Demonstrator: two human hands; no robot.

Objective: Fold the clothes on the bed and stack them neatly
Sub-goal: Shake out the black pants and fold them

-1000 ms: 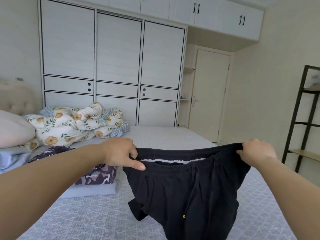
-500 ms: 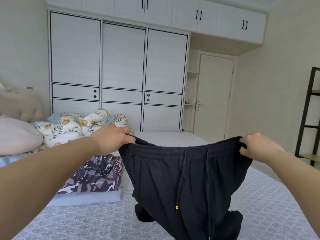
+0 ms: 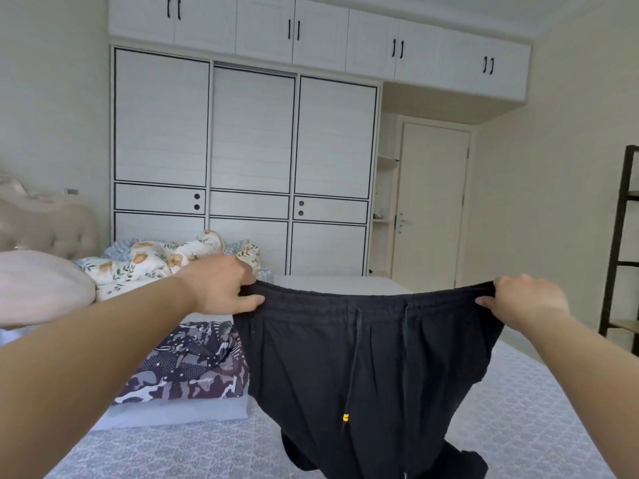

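Observation:
A pair of black drawstring trousers [image 3: 373, 368] hangs in the air above the bed [image 3: 525, 420], stretched flat by its waistband. My left hand [image 3: 221, 288] pinches the left end of the waistband, and my right hand [image 3: 522, 302] grips the right end. The drawstring with a yellow tip dangles down the front. The trouser legs reach the bedcover at the bottom of the view. To the left lies a stack of folded clothes: a camouflage-patterned piece [image 3: 193, 368] on top of a pale blue one [image 3: 179, 411].
A floral duvet [image 3: 155, 264] is bunched near the headboard, with a pink pillow [image 3: 38, 288] at the far left. White wardrobes [image 3: 249, 167] and a door [image 3: 432, 205] stand beyond the bed. A dark shelf frame [image 3: 619, 243] rises at the right edge.
Both hands have raised the trousers and pulled the waistband taut and closed; it gaped open before. The view has tilted upward.

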